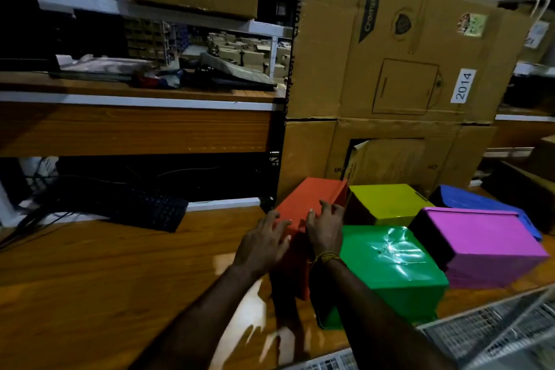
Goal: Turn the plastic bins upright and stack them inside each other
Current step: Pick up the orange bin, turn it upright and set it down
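Resting both hands [295,234] on orange bin [309,198].

Single head-worn wide-angle view, looking forward and down over glossy wooden tabletop [120,264], close above both forearms; tall brown cardboard boxes [399,51] fill the background.

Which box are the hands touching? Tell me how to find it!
Look at the big cardboard boxes behind the wooden table. In front of them lie coloured bins; at their left end is the red bin. It is the only red one, with both hands on it.
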Demonstrator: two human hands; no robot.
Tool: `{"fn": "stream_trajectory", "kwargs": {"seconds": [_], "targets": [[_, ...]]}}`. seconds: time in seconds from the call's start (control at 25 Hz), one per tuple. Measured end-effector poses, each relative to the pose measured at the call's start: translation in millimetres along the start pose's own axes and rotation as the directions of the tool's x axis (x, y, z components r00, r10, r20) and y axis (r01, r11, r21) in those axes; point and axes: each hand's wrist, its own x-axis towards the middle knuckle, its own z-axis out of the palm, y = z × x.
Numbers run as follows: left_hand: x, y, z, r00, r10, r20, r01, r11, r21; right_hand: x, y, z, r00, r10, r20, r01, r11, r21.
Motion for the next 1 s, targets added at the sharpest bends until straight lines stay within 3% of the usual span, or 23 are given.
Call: {"fn": "stream_trajectory", "kwargs": {"seconds": [0.16, 0.36, 0.64, 1.0], "targets": [[2.7, 16.9, 8.5, 0.996, -0.029, 0.09, 0.038, 0.994, -0.106, 16.2, 16.1, 0.6, 0.993, 0.09, 0.072, -0.094, 0.995, 0.045], [1.2, 39.9, 20.3, 0.977, -0.12, 0.179, 0.16, 0.959, -0.232, 29.0, 20.7, 7.6, 0.974, 0.203, 0.096, -0.221, 0.94, 0.259], [-3.6, 40.0, 17.8, 0.97, -0.205, 0.133, 0.234, 0.937, -0.261, 21.4, 12.1, 21.9, 0.968, 0.221, 0.116, -0.25, 0.848, 0.467], [-52.2, -5.4, -21.0, 0.96, -0.28, -0.01, 0.263, 0.91, -0.32, -38.5, -34.9, 52.9, 0.966, 0.185, 0.183, -0.258, 0.766, 0.589]]}}
